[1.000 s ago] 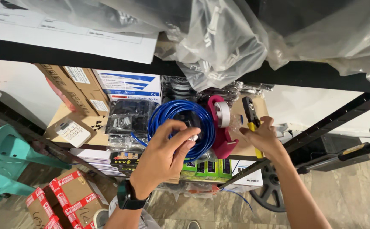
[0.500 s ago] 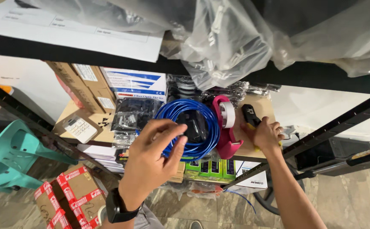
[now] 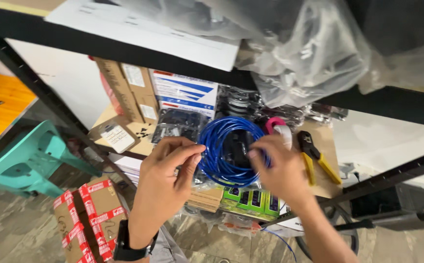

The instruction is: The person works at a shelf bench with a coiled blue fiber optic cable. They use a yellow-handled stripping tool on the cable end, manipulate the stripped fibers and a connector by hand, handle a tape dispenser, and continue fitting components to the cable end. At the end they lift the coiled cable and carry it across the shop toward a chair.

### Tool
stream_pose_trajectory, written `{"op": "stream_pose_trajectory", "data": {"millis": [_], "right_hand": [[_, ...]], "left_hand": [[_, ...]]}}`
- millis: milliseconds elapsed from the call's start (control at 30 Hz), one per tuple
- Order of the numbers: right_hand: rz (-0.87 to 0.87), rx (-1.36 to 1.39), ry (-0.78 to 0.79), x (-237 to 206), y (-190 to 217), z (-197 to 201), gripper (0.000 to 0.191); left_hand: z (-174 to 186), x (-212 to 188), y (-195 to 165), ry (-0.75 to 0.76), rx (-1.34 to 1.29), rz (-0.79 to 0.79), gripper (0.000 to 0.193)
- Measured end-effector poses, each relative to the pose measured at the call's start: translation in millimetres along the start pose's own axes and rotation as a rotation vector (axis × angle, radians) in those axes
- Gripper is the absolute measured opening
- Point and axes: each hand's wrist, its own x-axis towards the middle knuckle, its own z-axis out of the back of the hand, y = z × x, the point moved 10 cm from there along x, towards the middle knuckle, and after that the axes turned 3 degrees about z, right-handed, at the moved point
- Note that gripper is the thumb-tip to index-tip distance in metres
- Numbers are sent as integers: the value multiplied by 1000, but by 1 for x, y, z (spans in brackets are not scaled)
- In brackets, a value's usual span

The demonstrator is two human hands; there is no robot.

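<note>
Two bare hands met at a coil of blue cable (image 3: 224, 151) lying on a crowded shelf (image 3: 326, 141). The left hand (image 3: 165, 178) pinched the coil's left edge between thumb and curled fingers; the right hand (image 3: 275, 168) closed over its right side — pliers with yellow handles (image 3: 314, 158) lay just beside.

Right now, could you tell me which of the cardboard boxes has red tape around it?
The box on the floor, below the left hand. Red printed tape wraps its edges, while the boxes on the shelf are plain brown with white labels.
</note>
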Motion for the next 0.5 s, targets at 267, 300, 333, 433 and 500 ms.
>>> {"op": "stream_pose_trajectory", "data": {"millis": [267,300,333,433,500], "right_hand": [[142,27,215,14,108,-96,27],[151,12,215,14,112,-103,29],[159,-3,215,14,116,-108,31],[72,37,261,10,109,-121,15],[24,169,248,5,98,-116,16]], "left_hand": [[32,-18,89,43,-300,353,19],[32,-22,101,56,-359,410,20],[31,-25,110,75,-407,433,22],[25,-29,129,94,-607,467,25],[20,-28,135,63,-815,458,26]]}}
